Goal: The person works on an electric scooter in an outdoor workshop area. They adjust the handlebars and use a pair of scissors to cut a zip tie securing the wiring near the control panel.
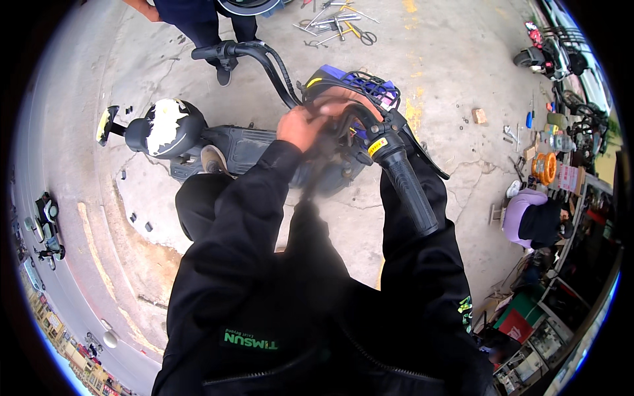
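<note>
I look down on a dark electric scooter (251, 148) from over its handlebar. My left hand (300, 127) is closed on the dark middle part of the handlebar, blurred by motion. My right hand (353, 107) lies just beside it, fingers curled over the bar near the brake lever mount (376, 142). The black right grip (411, 193) points toward me, and the left grip (212, 51) points away. A blue-purple basket (362, 82) sits in front of the bar. Both black sleeves cover the lower scooter.
The worn black seat (165, 129) shows torn white patches. Another person's legs (205, 30) stand beyond the left grip. Several hand tools (337, 23) lie on the concrete. At right are a wooden block (479, 115), an orange reel (545, 168), a purple helmet (522, 210) and parked scooters (551, 56).
</note>
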Demonstrator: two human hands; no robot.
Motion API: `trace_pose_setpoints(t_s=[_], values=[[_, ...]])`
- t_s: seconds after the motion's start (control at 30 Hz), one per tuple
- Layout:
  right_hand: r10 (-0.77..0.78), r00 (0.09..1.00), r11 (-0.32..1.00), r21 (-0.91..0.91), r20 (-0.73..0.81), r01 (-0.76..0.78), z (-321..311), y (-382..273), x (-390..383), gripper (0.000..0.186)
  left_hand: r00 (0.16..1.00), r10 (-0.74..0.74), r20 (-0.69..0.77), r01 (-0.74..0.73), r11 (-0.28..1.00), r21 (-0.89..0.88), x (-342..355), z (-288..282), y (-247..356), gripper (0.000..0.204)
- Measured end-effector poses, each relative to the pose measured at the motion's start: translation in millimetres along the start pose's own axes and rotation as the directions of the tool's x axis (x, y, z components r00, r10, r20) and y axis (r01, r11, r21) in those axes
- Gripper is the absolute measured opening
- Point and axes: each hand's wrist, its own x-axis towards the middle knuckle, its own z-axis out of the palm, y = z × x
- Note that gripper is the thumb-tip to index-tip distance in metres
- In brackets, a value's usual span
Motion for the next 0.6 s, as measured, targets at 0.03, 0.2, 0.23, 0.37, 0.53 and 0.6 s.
trace_pose_setpoints(t_s=[0.03, 0.2, 0.23, 0.37, 0.53, 0.6], values=[[0.019, 1.000, 0.996, 0.090, 0.025, -0.021, 3, -3, 3, 0.043, 1.000, -0.015, 0.026, 0.015, 1.000, 0.006, 1, -1, 1, 0.031], [-0.722, 0.658, 0.447, -0.581, 0.215, 0.680, 10, -14, 2, 0.029, 0.995, -0.100, 0.013, 0.100, 0.995, 0.008, 1, -1, 10, 0.038], [-0.767, 0.584, 0.343, -0.600, 0.266, 0.723, 11, -14, 2, 0.026, 0.994, -0.111, 0.005, 0.112, 0.994, -0.006, 0, -1, 11, 0.039], [-0.825, 0.465, 0.301, -0.446, 0.321, 0.843, 10, -13, 19, 0.020, 0.997, -0.068, -0.037, 0.071, 0.995, 0.069, 3, -2, 10, 0.037], [-0.493, 0.866, 0.808, -0.322, 0.088, 0.493, 0, -10, 13, 0.019, 0.992, -0.122, 0.026, 0.121, 0.992, 0.046, 7, -4, 7, 0.042], [-0.194, 0.940, 0.962, 0.135, -0.280, 0.238, 9, -2, 4, 0.019, 0.997, -0.079, 0.024, 0.080, 0.994, -0.077, 5, -5, 7, 0.041]])
